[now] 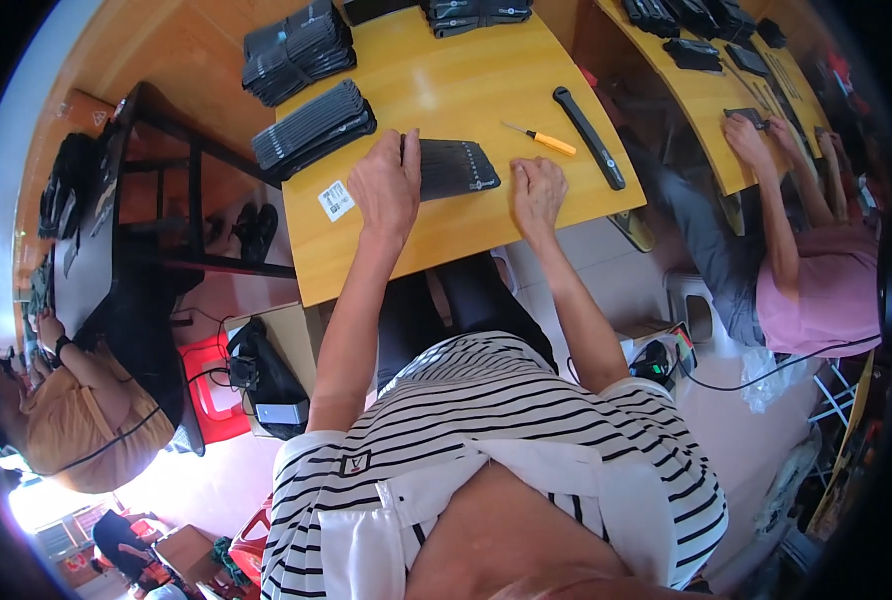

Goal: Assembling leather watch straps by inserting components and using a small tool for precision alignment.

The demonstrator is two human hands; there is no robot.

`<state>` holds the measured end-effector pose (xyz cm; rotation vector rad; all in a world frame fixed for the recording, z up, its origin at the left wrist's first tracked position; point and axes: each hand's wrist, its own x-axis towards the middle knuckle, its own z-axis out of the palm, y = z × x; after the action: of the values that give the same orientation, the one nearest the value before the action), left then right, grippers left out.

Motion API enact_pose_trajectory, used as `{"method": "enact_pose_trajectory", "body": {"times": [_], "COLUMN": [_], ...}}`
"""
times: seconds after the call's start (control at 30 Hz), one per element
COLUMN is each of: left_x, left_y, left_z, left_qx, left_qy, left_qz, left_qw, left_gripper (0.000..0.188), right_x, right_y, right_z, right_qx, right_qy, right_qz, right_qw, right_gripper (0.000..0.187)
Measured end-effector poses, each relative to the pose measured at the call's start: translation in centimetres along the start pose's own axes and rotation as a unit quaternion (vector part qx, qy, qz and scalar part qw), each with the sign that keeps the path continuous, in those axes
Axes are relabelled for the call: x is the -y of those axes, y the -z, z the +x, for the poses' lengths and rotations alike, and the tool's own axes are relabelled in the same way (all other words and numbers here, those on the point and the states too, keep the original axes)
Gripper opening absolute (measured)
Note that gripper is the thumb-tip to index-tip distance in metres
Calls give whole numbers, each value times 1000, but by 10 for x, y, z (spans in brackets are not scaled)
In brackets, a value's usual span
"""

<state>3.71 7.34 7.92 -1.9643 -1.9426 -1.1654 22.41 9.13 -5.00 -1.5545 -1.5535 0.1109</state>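
My left hand (384,185) is closed around the left end of a flat bundle of black straps (456,168) on the yellow table. The bundle's right end, with pale print, points toward my right hand (540,195). That hand rests near the table's front edge with its fingers curled in; whatever they may hold is hidden. Beyond it lies a screwdriver (551,143) with a yellow-orange handle. A single black strap (591,138) lies along the table's right side. Beside my left wrist is a white printed label (336,200).
Stacked black straps (313,128) and a tied bundle (298,52) occupy the table's (416,255) far left; another bundle (478,14) sits at the back. At right, a person in pink (816,285) works at another table. A person in orange (96,420) sits at left, near a red stool (213,390).
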Motion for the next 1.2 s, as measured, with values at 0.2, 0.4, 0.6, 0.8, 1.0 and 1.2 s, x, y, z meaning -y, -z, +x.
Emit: {"method": "enact_pose_trajectory", "body": {"times": [0.2,0.4,0.6,0.8,1.0,1.2], "left_x": [9,60,93,98,113,119], "left_y": [87,109,90,88,92,84], "left_z": [11,-20,-63,-86,-115,-126], "left_qx": [-150,-155,-164,-110,20,-18], "left_qy": [81,137,176,315,410,387], "left_qz": [-125,-199,-218,-412,-570,-541], "left_qw": [977,958,946,848,712,746], "left_gripper": [27,34,36,32,23,17], "right_x": [-5,7,119,156,146,137], "right_y": [1,4,46,36,24,2], "right_z": [-4,3,16,4,-12,-32], "right_qx": [-3,52,250,321,312,284], "right_qy": [8,-106,-270,-243,-225,-250], "right_qz": [10,188,459,468,468,453], "right_qw": [1000,975,808,787,796,807], "right_gripper": [14,20,39,43,34,33]}}
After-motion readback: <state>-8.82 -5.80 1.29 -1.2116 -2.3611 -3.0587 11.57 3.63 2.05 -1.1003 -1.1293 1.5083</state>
